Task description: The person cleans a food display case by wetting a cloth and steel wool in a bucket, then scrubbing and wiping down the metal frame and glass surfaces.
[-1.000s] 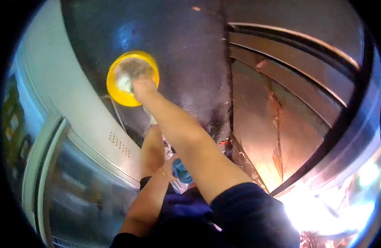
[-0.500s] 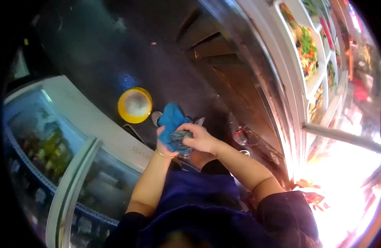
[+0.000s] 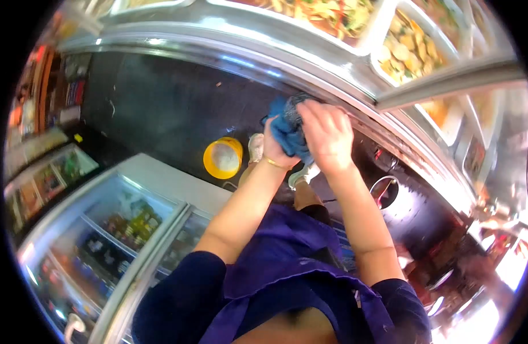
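My left hand (image 3: 280, 143) is wrapped round a crumpled blue cloth (image 3: 288, 133), which hangs over its fingers. Against the cloth's upper part my right hand (image 3: 328, 133) presses a dark grey, mesh-like scrubber (image 3: 296, 108); its fingers are bent over it and partly hide it. Both hands are raised side by side in front of the body. Below and to the left, a yellow bucket (image 3: 223, 157) with cloudy whitish liquid stands on the dark floor, beside one of my shoes.
A metal counter edge (image 3: 241, 40) runs across the top, with trays of food (image 3: 410, 49) behind it. At lower left stands a glass-topped chest cooler (image 3: 118, 229) holding packages. A round metal pot (image 3: 384, 192) is at the right.
My right hand has come out of the bucket and now meets the left at the cloth, with the scrubber. The view has turned, and both hands are higher, near the counter.
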The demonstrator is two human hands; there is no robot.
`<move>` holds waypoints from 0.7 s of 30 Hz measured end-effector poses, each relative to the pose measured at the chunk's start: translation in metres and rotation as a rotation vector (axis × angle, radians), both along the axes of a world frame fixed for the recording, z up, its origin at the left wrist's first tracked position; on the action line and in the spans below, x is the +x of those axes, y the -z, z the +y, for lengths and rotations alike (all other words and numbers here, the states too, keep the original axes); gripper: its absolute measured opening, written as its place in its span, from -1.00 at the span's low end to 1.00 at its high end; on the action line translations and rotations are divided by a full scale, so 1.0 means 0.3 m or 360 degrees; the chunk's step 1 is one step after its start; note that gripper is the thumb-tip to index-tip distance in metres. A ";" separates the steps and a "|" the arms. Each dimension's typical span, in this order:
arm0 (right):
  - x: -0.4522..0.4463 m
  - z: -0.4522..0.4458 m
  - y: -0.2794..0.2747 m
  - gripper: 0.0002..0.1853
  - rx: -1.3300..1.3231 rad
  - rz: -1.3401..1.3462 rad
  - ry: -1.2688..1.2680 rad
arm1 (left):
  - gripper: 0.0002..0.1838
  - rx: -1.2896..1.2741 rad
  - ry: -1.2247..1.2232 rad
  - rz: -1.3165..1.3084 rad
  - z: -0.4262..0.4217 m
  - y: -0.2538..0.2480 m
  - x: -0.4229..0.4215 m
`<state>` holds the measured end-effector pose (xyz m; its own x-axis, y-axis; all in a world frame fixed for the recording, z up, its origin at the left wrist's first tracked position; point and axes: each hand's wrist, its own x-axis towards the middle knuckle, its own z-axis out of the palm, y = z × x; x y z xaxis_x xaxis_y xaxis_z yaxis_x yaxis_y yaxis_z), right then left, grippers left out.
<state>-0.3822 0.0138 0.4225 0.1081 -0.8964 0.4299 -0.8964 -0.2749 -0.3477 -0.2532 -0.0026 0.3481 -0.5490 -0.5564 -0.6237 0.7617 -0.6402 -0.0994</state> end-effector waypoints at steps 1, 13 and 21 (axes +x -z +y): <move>-0.004 0.018 0.028 -0.59 -0.0061 0.0096 0.0074 | -0.52 0.0025 0.0030 0.0309 -0.012 0.029 -0.025; 0.070 0.115 0.065 -0.63 0.0115 0.0228 0.0984 | -0.64 -0.0366 0.0812 0.0513 0.009 0.149 -0.075; -0.375 0.485 0.069 -0.75 0.0195 0.0398 0.1463 | -0.38 -0.0377 0.1362 0.0333 0.012 0.053 -0.203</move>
<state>-0.4948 0.1591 0.4019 -0.5836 -0.7137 0.3873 -0.7955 0.5982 -0.0965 -0.3139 0.0009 0.3323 -0.9225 -0.0078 -0.3859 -0.0016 -0.9997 0.0241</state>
